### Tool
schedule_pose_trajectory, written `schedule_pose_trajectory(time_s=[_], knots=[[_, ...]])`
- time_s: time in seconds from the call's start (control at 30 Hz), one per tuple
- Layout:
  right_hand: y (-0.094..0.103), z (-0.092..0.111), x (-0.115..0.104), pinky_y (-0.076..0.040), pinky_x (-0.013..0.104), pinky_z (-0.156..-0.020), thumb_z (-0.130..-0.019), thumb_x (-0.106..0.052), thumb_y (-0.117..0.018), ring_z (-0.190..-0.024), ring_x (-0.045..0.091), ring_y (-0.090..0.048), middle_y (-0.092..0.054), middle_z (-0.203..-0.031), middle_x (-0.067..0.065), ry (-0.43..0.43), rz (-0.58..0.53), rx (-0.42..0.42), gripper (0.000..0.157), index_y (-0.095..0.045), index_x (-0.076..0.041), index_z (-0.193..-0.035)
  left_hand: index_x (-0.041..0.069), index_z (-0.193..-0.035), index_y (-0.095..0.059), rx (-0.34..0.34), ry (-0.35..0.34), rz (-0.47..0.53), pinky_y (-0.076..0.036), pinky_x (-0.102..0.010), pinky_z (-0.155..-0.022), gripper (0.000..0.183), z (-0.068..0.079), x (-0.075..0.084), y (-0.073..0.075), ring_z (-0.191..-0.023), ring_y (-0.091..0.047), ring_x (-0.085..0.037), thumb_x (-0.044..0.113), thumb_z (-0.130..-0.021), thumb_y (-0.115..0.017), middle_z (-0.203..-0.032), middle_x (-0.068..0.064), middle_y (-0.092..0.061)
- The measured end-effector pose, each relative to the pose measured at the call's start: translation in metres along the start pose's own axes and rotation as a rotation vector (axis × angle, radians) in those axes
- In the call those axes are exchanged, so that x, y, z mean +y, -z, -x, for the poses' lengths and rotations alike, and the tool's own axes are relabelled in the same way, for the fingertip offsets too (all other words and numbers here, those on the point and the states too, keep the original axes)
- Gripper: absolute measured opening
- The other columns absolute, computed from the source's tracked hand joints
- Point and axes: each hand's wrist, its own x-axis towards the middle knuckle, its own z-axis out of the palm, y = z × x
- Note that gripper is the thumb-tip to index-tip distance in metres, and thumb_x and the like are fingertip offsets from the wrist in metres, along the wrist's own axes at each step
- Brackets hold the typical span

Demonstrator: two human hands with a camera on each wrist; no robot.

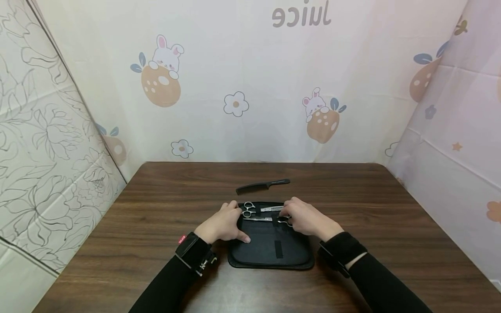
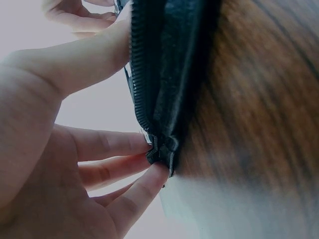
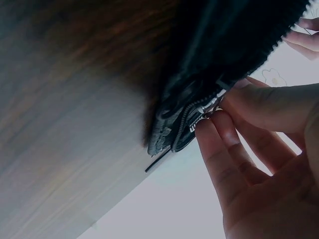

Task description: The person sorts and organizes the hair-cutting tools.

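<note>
A black zippered case lies unfolded on the wooden table. Two pairs of silver scissors lie in its upper part. On the upper pair, the thinning scissors, the finger rings point left. The lower scissors point their blades left, under a dark strap. My right hand pinches the lower scissors at their ring handles, which the fingers partly hide. Along the case's left edge rests my left hand, thumb spread onto the black surface. In the left wrist view, its fingertips touch the zipper edge.
Beyond the case, a black comb lies on the table, its handle toward the right. An empty-looking strap crosses the case's lower part. Printed curtains stand behind the table and at both sides.
</note>
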Motion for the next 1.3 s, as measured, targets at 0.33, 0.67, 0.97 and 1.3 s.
schedule_pose_trajectory(time_s=[0.33,0.67,0.97,1.3], knots=[[-0.0021,-0.0016,-0.0026,-0.050,0.039,-0.081,-0.090,0.007,-0.070,-0.099,0.021,-0.055,-0.065,-0.102,0.000,-0.003,-0.016,0.004,0.027,-0.077,-0.009,-0.110,-0.006,-0.132,-0.061,0.002,0.006,0.001,-0.046,-0.042,-0.096,0.081,-0.0003,-0.0001,-0.0007,-0.112,-0.043,-0.029,0.044,-0.075,-0.090,-0.123,-0.010,-0.049],[-0.0034,-0.0034,-0.0065,-0.050,0.040,-0.081,-0.090,0.007,-0.069,-0.099,0.022,-0.055,-0.065,-0.102,0.001,-0.014,-0.037,-0.001,0.027,-0.077,-0.009,-0.111,-0.006,-0.129,-0.062,0.005,0.001,-0.007,-0.046,-0.041,-0.096,0.080,-0.0003,0.0000,-0.0017,-0.109,-0.043,-0.029,0.045,-0.075,-0.090,-0.118,-0.009,-0.048],[-0.0037,-0.0057,-0.0069,-0.051,0.039,-0.083,-0.090,0.007,-0.069,-0.099,0.021,-0.056,-0.066,-0.103,0.001,-0.007,-0.019,0.006,0.027,-0.077,-0.009,-0.111,-0.006,-0.130,-0.062,0.005,0.000,-0.005,-0.046,-0.042,-0.095,0.080,-0.0008,-0.0009,-0.0007,-0.110,-0.044,-0.030,0.045,-0.075,-0.090,-0.116,-0.008,-0.048],[-0.0038,-0.0047,-0.0065,-0.051,0.040,-0.083,-0.091,0.007,-0.069,-0.101,0.022,-0.057,-0.066,-0.105,0.002,-0.003,-0.028,0.013,0.026,-0.077,-0.009,-0.111,-0.006,-0.129,-0.062,0.007,-0.004,-0.011,-0.046,-0.041,-0.095,0.079,-0.0010,-0.0005,-0.0007,-0.108,-0.043,-0.029,0.045,-0.075,-0.090,-0.116,-0.008,-0.048]])
